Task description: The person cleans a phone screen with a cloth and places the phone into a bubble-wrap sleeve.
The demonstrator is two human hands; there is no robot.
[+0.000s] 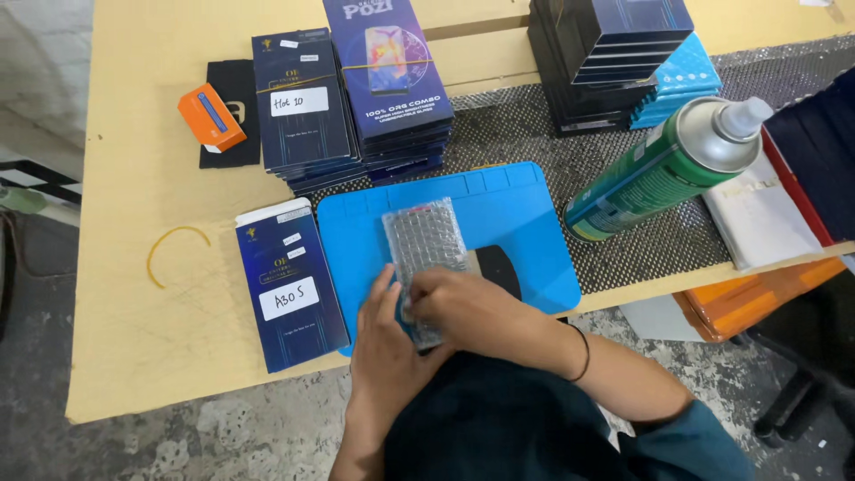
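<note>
So the bench is a pale yellow board (134, 338), scuffed and scratched, sitting over a rough speckled concrete floor (223, 436). Grey wall (44, 62) off at 10 o'clock. A dark woven mesh liner (641, 254) covers the right half of the board.

Going left to right: a thin rubber band (174, 254) lies loose at 9 o'clock. Up at 10 there's a small orange block (211, 117) on a black cloth (233, 111). Next to that, two stacks of flat dark blue boxes (356, 98), glossy card, some with white labels. One single blue box (289, 289) lies alone at 8 o'clock, just beside a smooth blue silicone mat (525, 232) with shallow tray slots along its top edge.

On the mat, around 6 o'clock, is a bubble-wrap pouch (423, 240), long and rectangular, bumpy clear plastic. Left hand (383, 343) cups its near end from below-left, right hand (468, 307) is over the top of it, fingers pinched together on the pouch. Both hands are closed on it.

A green metal spray can (655, 174) leans at 2 o'clock, more dark boxes (606, 53) at 1 o'clock, and an orange tray (757, 298) at 3.
</note>
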